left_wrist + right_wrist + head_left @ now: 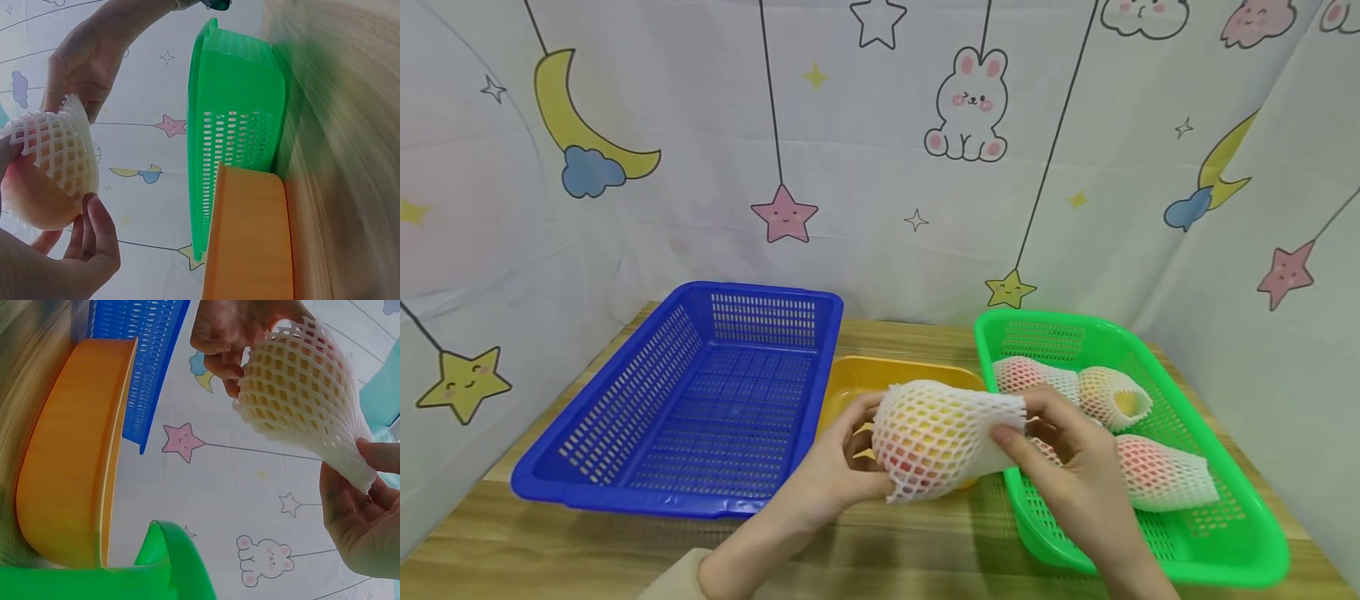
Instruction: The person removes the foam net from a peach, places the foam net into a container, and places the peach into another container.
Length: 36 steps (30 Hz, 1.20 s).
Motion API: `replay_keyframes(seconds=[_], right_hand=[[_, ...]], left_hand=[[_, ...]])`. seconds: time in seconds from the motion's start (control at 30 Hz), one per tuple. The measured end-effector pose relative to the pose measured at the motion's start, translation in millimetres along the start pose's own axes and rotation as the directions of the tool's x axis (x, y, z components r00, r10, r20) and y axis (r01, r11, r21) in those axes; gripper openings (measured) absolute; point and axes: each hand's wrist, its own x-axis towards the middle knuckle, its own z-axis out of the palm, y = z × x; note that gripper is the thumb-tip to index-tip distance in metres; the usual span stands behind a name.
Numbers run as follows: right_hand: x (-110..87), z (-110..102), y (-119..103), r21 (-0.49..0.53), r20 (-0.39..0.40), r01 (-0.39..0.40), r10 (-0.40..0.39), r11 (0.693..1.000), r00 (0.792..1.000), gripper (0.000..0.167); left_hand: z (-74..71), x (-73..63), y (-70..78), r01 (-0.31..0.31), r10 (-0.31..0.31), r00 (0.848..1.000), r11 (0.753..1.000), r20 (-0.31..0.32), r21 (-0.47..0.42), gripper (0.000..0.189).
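Note:
A round red-and-yellow fruit sits in a white foam net, held up over the table between both hands; its exact kind I cannot tell. My left hand grips the fruit at its left end, where bare skin shows past the net's edge in the left wrist view. With thumb and fingers, my right hand pinches the narrow, gathered tail of the net. Behind the fruit stands a yellow-orange tray, partly hidden by the hands.
At left is a blue basket with nothing in it. A green basket at right holds several netted fruits. Wood tabletop shows in front. A printed white curtain closes off the back and sides.

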Motion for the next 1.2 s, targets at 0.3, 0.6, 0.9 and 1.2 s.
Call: replay_keyframes(seconds=[0.3,0.6,0.9,1.2], right_hand=[[0.0,-2.5,1.5,0.042,-0.002,-0.002,0.003,0.999,1.0,0.025],[0.6,-5.0,-0.2,0.026,-0.009,-0.034,0.034,0.999,0.999,0.024],[1.5,-6.2,0.4,0.035,-0.016,-0.029,0.029,0.999,0.999,0.023],[1.0,-7.9,1.2,0.056,-0.023,-0.025,0.027,0.998,0.999,0.024]], left_hand=[[-5.2,1.1,0.5,-0.034,0.034,0.999,0.999,-0.025,0.005,0.076],[-7.6,0.9,2.3,-0.048,0.051,0.997,0.998,-0.061,0.047,0.075],[-8.3,0.5,4.7,-0.04,0.043,0.997,0.998,-0.069,0.042,0.074],[-9.7,-0.3,6.0,-0.035,0.04,0.997,0.998,-0.073,0.057,0.072]])
